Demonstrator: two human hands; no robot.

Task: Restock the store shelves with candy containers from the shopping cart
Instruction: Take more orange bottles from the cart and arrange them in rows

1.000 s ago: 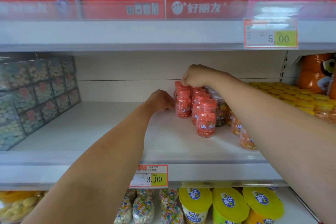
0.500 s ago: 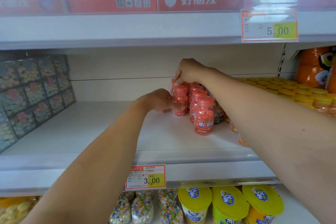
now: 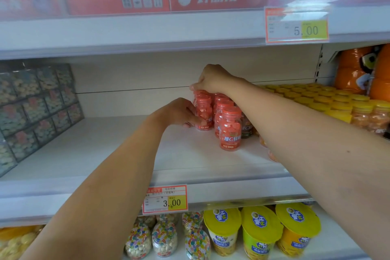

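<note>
Several small red candy bottles [image 3: 230, 129] with red caps stand in a row on the white middle shelf [image 3: 109, 150]. My left hand [image 3: 179, 113] touches the left side of the rear-left red bottle [image 3: 203, 112], fingers curled against its base. My right hand [image 3: 211, 79] reaches over the row and pinches the cap of a bottle at the back. The shopping cart is out of view.
Yellow-capped orange candy jars [image 3: 346, 105] fill the shelf to the right. Stacked clear boxes of sweets [image 3: 31, 107] stand at the left. Price tags [image 3: 165, 199] hang on the shelf edges. Yellow-lidded cups [image 3: 261, 228] and candy bags sit on the shelf below.
My left hand moved right until it met the rear-left bottle. My right hand stayed on top of the back bottles. The view shifted slightly downward.
</note>
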